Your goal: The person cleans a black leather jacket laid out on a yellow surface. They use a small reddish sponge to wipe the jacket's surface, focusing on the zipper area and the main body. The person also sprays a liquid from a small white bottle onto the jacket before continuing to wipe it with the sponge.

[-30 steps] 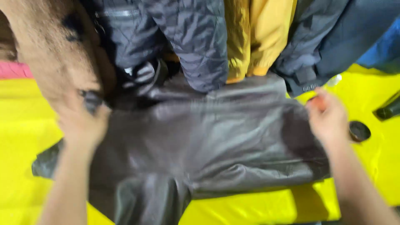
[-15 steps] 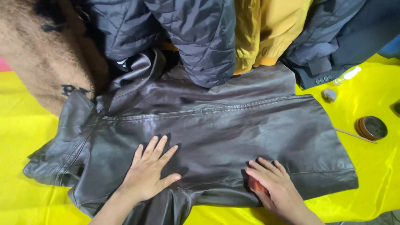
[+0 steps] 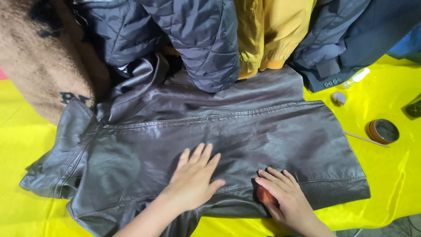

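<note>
A dark brown leather jacket (image 3: pixel 263 131) lies spread flat on a yellow cloth (image 3: pixel 394 184). My left hand (image 3: pixel 193 180) rests palm down on the jacket's lower middle, fingers apart, holding nothing. Just to its right, my right hand (image 3: pixel 285 197) presses a small orange pad (image 3: pixel 264 194) against the leather near the jacket's lower seam. The pad is mostly hidden under my fingers.
Coats hang over the jacket's top edge: a tan fuzzy one (image 3: pixel 39 57), a navy quilted one (image 3: pixel 197 39), a mustard one (image 3: pixel 272 30), a dark blue one (image 3: pixel 346 39). On the cloth at right lie a round open tin (image 3: pixel 382 131), a thin stick (image 3: pixel 362 138), a small bottle (image 3: pixel 356 78).
One second ago my hands gripped the jacket's left and right ends. Both have since come down onto its lower middle, and the jacket lies flatter; my left hand slid a little right.
</note>
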